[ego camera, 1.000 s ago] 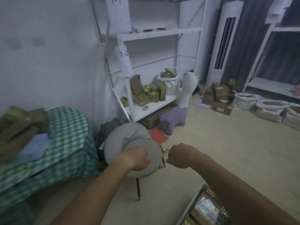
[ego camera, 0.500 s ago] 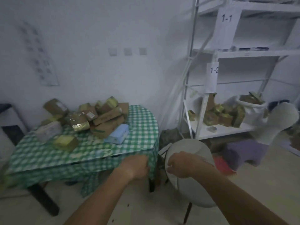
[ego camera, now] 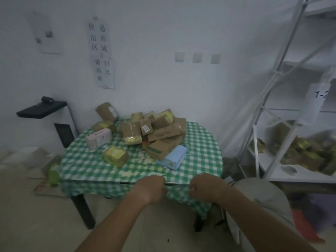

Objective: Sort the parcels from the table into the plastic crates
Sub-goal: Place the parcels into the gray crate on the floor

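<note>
The left hand (ego camera: 151,190) is curled into a fist holding nothing, at the bench's (ego camera: 203,146) near edge. The right hand (ego camera: 206,186), just beside it, is likewise fisted and holds nothing. Beyond them, the parcels (ego camera: 145,135) lie heaped on the green checked cloth. A white shelf rack (ego camera: 283,115) stands to the right, against the white wall.

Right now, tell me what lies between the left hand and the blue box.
In the head view, only checked tablecloth with pale patches lies between the left hand and the blue box; no parcel sits there.
</note>
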